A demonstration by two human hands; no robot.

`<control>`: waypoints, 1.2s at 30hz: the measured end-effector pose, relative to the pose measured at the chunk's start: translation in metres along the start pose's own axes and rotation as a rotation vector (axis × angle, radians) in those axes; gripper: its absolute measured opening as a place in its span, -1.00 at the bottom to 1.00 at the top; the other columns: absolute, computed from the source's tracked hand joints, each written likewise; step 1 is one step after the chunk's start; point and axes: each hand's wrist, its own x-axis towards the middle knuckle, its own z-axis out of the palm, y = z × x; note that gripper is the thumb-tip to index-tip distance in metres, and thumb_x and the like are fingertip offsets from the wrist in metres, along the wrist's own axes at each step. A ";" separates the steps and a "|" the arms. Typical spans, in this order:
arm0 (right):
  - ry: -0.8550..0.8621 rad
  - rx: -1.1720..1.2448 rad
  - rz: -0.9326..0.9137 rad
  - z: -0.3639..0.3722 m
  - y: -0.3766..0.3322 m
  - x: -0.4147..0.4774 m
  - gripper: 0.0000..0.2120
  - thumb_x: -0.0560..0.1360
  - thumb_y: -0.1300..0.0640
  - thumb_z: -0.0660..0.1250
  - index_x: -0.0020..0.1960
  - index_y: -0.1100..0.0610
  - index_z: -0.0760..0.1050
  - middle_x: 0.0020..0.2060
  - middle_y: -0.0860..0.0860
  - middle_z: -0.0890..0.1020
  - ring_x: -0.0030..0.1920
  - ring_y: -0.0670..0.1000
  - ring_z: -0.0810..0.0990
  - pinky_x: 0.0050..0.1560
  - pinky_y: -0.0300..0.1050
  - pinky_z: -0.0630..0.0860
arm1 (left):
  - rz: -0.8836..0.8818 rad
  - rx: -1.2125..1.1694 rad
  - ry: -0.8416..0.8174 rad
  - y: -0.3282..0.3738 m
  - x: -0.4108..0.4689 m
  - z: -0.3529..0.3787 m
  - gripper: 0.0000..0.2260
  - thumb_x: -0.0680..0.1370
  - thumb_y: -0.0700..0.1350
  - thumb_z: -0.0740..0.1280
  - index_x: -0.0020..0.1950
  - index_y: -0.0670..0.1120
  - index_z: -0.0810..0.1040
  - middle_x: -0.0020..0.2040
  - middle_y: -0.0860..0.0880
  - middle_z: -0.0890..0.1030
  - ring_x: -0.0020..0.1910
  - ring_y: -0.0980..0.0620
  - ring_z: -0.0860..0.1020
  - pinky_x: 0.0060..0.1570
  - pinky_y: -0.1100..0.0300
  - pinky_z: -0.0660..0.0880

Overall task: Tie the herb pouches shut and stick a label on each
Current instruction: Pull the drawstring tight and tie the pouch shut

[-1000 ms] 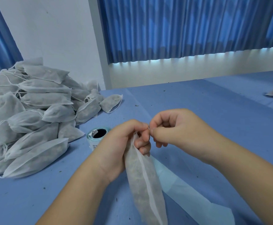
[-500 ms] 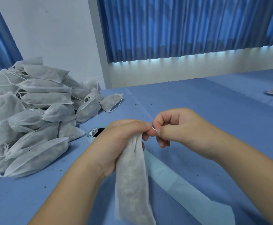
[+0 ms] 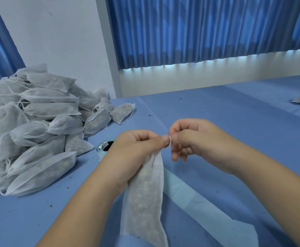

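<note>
Herb pouch (image 3: 144, 198) hangs lower centre of frame, neck gripped in left hand (image 3: 136, 150). Right hand (image 3: 197, 141), just right of it, pinches white drawstring (image 3: 170, 140) at pouch mouth. Pale backing strip (image 3: 208, 209) lies on blue table (image 3: 234, 122). Label roll (image 3: 103, 147) behind left hand. Pouch pile (image 3: 35, 127) at frame left.

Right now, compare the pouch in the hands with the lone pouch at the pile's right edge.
The held pouch hangs upright, its neck gripped by the left hand; the lone pouch lies flat on the table. The held pouch's string is pinched by the right hand; the lone pouch's string lies loose along its edge. Both are white fabric.
</note>
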 end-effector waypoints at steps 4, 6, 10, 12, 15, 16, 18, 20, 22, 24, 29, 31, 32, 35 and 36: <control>0.017 0.087 0.006 -0.001 0.001 -0.001 -0.80 0.35 0.14 0.46 -0.14 0.13 0.47 -0.27 0.08 0.67 -0.28 0.06 0.65 -0.31 -0.18 0.51 | 0.042 0.032 -0.020 0.000 0.000 0.001 -0.84 0.40 0.07 0.49 -0.34 0.04 0.66 -0.26 0.14 0.67 -0.26 0.23 0.57 -0.19 0.36 0.40; 0.017 0.072 -0.007 -0.001 -0.001 -0.002 -0.79 0.39 0.25 0.46 -0.07 0.16 0.46 -0.27 0.08 0.68 -0.27 0.05 0.66 -0.30 -0.19 0.52 | 0.026 0.022 0.005 0.000 0.000 0.000 -0.82 0.38 0.11 0.48 -0.35 0.05 0.64 -0.35 0.17 0.58 -0.37 0.23 0.49 -0.31 0.40 0.36; 0.115 -0.048 -0.026 0.003 -0.003 -0.002 -0.84 0.46 0.35 0.40 -0.04 0.14 0.52 -0.32 0.05 0.68 -0.30 -0.01 0.65 -0.29 -0.22 0.53 | 0.048 0.077 0.056 -0.002 0.002 -0.002 -0.80 0.44 0.10 0.46 -0.32 0.04 0.64 -0.20 -0.04 0.66 -0.24 0.18 0.51 -0.16 0.28 0.40; 0.188 -0.194 -0.058 0.008 -0.003 -0.003 -0.83 0.46 0.32 0.38 -0.07 0.07 0.57 -0.32 0.02 0.68 -0.30 -0.01 0.66 -0.27 -0.14 0.55 | 0.078 0.169 0.090 -0.004 0.002 0.000 -0.79 0.50 0.07 0.45 -0.32 0.05 0.64 -0.11 -0.07 0.68 -0.20 0.18 0.54 -0.13 0.29 0.40; 0.280 -0.385 -0.113 0.016 -0.003 -0.004 -0.80 0.43 0.27 0.37 -0.17 -0.03 0.64 -0.33 -0.06 0.66 -0.25 0.01 0.65 -0.19 -0.09 0.56 | 0.122 0.308 0.147 -0.004 0.003 0.003 -0.82 0.51 0.04 0.42 -0.28 0.06 0.62 -0.32 0.16 0.61 -0.39 0.26 0.47 -0.37 0.48 0.33; 0.291 -0.421 -0.120 0.017 -0.003 -0.005 -0.81 0.42 0.25 0.37 -0.19 -0.03 0.65 -0.34 -0.09 0.66 -0.27 -0.02 0.64 -0.22 -0.14 0.54 | 0.129 0.339 0.156 -0.004 0.003 0.004 -0.80 0.51 0.03 0.42 -0.30 0.05 0.60 -0.41 0.22 0.53 -0.47 0.27 0.42 -0.44 0.47 0.30; 0.293 -0.465 -0.099 0.018 -0.003 -0.005 -0.80 0.41 0.23 0.36 -0.20 -0.04 0.67 -0.39 -0.15 0.64 -0.37 -0.13 0.58 -0.37 -0.28 0.48 | 0.150 0.374 0.170 -0.005 0.003 0.004 -0.73 0.51 0.02 0.42 -0.39 0.04 0.55 -0.55 0.25 0.42 -0.56 0.24 0.34 -0.54 0.46 0.23; 0.285 -0.471 -0.032 0.016 -0.003 -0.005 -0.79 0.42 0.23 0.36 -0.22 -0.06 0.67 -0.43 -0.18 0.62 -0.44 -0.17 0.52 -0.43 -0.34 0.44 | 0.176 0.400 0.197 -0.005 0.004 0.005 -0.71 0.51 0.01 0.43 -0.41 0.07 0.52 -0.57 0.25 0.40 -0.58 0.23 0.32 -0.56 0.45 0.20; 0.265 -0.432 0.041 0.014 -0.003 -0.004 -0.81 0.42 0.21 0.36 -0.23 -0.05 0.66 -0.41 -0.13 0.65 -0.36 -0.04 0.61 -0.28 -0.13 0.58 | 0.196 0.428 0.228 -0.006 0.005 0.005 -0.75 0.50 0.01 0.44 -0.37 0.04 0.55 -0.56 0.25 0.41 -0.57 0.23 0.32 -0.55 0.44 0.22; 0.243 -0.375 0.095 0.012 -0.003 -0.003 -0.85 0.42 0.19 0.37 -0.25 -0.01 0.65 -0.38 -0.05 0.68 -0.26 0.00 0.67 -0.12 0.07 0.62 | 0.215 0.458 0.262 -0.008 0.005 0.005 -0.79 0.48 0.03 0.45 -0.34 0.02 0.59 -0.52 0.25 0.45 -0.54 0.24 0.35 -0.51 0.43 0.25; 0.179 -0.240 0.147 0.010 -0.003 -0.002 -0.87 0.42 0.22 0.38 -0.28 0.10 0.66 -0.42 -0.02 0.66 -0.36 -0.11 0.63 -0.28 -0.23 0.52 | 0.259 0.493 0.304 -0.010 0.005 0.006 -0.85 0.44 0.03 0.49 -0.32 0.06 0.66 -0.29 0.19 0.60 -0.41 0.26 0.42 -0.36 0.44 0.32; 0.157 -0.209 0.160 0.009 -0.002 -0.002 -0.89 0.43 0.18 0.40 -0.26 0.12 0.66 -0.40 -0.03 0.66 -0.36 -0.11 0.63 -0.29 -0.26 0.51 | 0.251 0.451 0.298 -0.008 0.005 0.006 -0.88 0.44 0.01 0.49 -0.31 0.08 0.68 -0.24 0.18 0.64 -0.37 0.27 0.45 -0.32 0.46 0.34; 0.148 -0.191 0.165 0.009 -0.002 -0.003 -0.90 0.43 0.16 0.41 -0.24 0.13 0.66 -0.39 -0.04 0.66 -0.37 -0.10 0.63 -0.29 -0.26 0.51 | 0.243 0.421 0.294 -0.008 0.005 0.006 -0.88 0.45 -0.01 0.49 -0.31 0.09 0.68 -0.23 0.18 0.65 -0.35 0.28 0.47 -0.31 0.47 0.34; 0.150 -0.165 0.172 0.008 -0.003 -0.003 -0.89 0.43 0.14 0.42 -0.25 0.14 0.66 -0.41 -0.04 0.64 -0.38 -0.10 0.61 -0.33 -0.30 0.50 | 0.197 0.331 0.275 -0.006 0.004 0.005 -0.84 0.48 -0.03 0.47 -0.31 0.05 0.68 -0.30 0.20 0.64 -0.40 0.31 0.47 -0.37 0.50 0.32; 0.153 -0.169 0.170 0.008 -0.003 -0.003 -0.88 0.43 0.14 0.42 -0.25 0.14 0.66 -0.41 -0.05 0.64 -0.39 -0.10 0.61 -0.34 -0.30 0.49 | 0.178 0.313 0.263 -0.005 0.004 0.005 -0.82 0.49 -0.02 0.46 -0.32 0.04 0.67 -0.35 0.20 0.61 -0.44 0.30 0.45 -0.41 0.50 0.30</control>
